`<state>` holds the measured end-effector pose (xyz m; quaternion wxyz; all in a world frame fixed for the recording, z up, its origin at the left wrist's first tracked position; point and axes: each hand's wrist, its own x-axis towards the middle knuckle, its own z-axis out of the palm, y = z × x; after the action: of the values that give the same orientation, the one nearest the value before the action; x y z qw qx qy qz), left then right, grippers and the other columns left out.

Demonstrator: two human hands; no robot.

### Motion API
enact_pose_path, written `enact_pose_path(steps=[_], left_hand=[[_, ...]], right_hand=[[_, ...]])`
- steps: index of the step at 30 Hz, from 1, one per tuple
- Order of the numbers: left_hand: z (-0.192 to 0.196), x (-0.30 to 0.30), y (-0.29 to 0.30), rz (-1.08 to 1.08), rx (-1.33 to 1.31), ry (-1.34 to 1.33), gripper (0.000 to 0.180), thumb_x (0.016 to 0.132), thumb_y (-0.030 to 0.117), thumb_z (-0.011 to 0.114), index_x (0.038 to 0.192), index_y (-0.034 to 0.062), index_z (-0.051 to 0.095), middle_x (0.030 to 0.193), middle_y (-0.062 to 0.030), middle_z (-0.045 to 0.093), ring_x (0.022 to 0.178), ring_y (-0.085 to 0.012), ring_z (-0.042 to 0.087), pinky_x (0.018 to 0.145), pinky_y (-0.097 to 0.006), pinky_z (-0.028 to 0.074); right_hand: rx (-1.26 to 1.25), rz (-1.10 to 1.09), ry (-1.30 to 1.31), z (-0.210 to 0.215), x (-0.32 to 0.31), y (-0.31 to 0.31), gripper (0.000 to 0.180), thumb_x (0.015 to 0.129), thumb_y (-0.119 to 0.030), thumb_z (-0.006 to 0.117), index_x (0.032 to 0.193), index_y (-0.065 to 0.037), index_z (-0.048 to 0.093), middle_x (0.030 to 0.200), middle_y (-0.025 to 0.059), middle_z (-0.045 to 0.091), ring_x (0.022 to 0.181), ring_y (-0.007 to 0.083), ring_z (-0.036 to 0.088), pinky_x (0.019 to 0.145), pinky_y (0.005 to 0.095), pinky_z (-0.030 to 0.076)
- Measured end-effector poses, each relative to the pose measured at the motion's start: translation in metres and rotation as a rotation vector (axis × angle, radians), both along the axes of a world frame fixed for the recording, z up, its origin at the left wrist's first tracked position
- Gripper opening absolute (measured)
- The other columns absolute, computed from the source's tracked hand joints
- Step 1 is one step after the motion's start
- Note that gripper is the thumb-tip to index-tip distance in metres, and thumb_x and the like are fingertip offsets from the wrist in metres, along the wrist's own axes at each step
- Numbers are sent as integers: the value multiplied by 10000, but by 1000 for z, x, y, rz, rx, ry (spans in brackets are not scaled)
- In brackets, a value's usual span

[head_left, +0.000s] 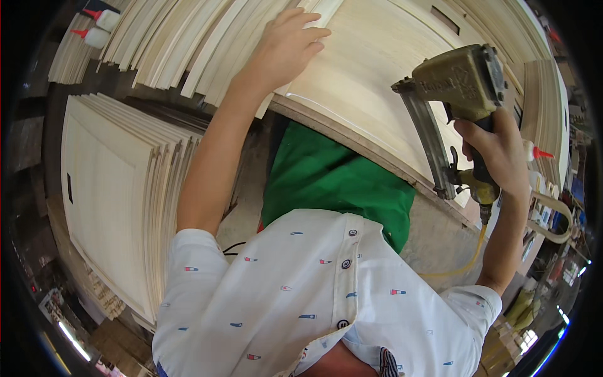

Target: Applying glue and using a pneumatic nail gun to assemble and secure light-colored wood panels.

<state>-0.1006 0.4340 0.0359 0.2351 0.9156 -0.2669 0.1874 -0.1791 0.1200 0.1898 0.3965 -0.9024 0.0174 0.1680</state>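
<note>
My right hand (pixel 496 151) grips the handle of a brass-coloured pneumatic nail gun (pixel 461 85), held just above the right part of a pale wooden door panel (pixel 370 69). A yellow air hose (pixel 468 261) hangs from the gun's base. My left hand (pixel 286 44) lies flat with fingers spread on the left edge of that panel, beside a fan of stacked panels. The panel rests on a workbench in front of my body; I wear a white patterned shirt and green trousers.
A stack of similar pale panels (pixel 119 188) stands on edge at my left. More panels (pixel 176 38) are fanned out at the top left. Two white glue bottles with red tips (pixel 97 28) lie at the far top left, another glue bottle (pixel 534 152) at right.
</note>
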Motion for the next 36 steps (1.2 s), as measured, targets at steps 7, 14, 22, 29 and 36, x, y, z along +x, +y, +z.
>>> enact_pose_path(steps=[7, 14, 22, 29, 36], left_hand=[[-35, 39, -3, -52, 119, -113, 200, 868, 172, 635, 1014, 60, 713, 1193, -102, 615, 1163, -296, 521, 1010, -408, 400], [-22, 37, -4, -60, 43, -61, 213, 841, 142, 634, 1006, 13, 674, 1128, -148, 621, 1083, -315, 560, 966, -405, 433], [-13, 37, -9, -114, -63, -157, 81, 788, 59, 623, 798, -8, 669, 954, -156, 630, 940, -326, 589, 853, -404, 478], [-7, 43, -14, -96, -99, -74, 76, 797, 39, 621, 773, -19, 662, 876, -139, 609, 885, -310, 595, 799, -398, 487], [-9, 43, -11, -108, -134, -121, 74, 793, 40, 629, 760, -19, 659, 873, -133, 611, 867, -311, 601, 789, -399, 490]], right_hand=[[12, -104, -22, -8, -15, -14, 231, 821, -135, 683, 902, 51, 572, 661, 28, 572, 545, 87, 541, 496, 249, 428], [32, -125, -16, -13, -26, -22, 231, 817, -156, 685, 872, 46, 588, 650, 27, 570, 537, 84, 536, 493, 240, 418], [5, -165, -6, -16, -28, -24, 240, 811, -166, 695, 889, 43, 605, 647, 30, 577, 536, 86, 537, 495, 239, 417], [19, -178, 10, -14, -30, -24, 248, 808, -167, 704, 879, 47, 599, 646, 34, 582, 533, 89, 535, 496, 238, 410], [-29, -205, 28, -15, -33, -25, 235, 804, -148, 711, 862, 42, 585, 638, 41, 584, 532, 88, 534, 497, 235, 405]])
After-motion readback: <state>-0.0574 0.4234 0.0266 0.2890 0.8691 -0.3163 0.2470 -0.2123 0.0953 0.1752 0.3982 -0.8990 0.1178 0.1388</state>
